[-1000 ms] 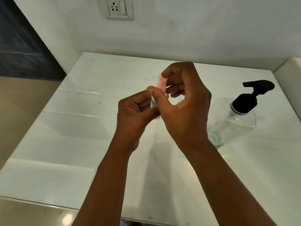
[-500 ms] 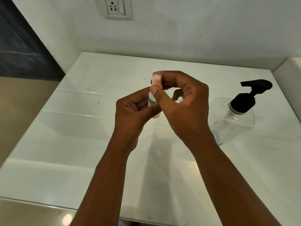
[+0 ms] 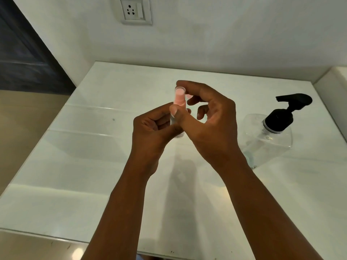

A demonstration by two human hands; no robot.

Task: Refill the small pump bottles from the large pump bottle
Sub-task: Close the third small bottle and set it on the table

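A small clear bottle with a pink top [image 3: 179,99] is held upright above the white table [image 3: 93,166]. My left hand [image 3: 155,128] grips its lower body with curled fingers. My right hand [image 3: 208,121] pinches the pink top between thumb and forefinger. The bottle's base peeks out below both hands. The large clear pump bottle with a black pump head [image 3: 270,132] stands on the table to the right, apart from my hands.
A wall socket [image 3: 134,11] sits on the white wall behind the table. A raised white ledge [image 3: 338,87] borders the table's right side. A dark door and tan floor lie to the left.
My right hand's fingers have uncurled from over the pink top, which now shows fully. The hands and bottle stay at about the same place.
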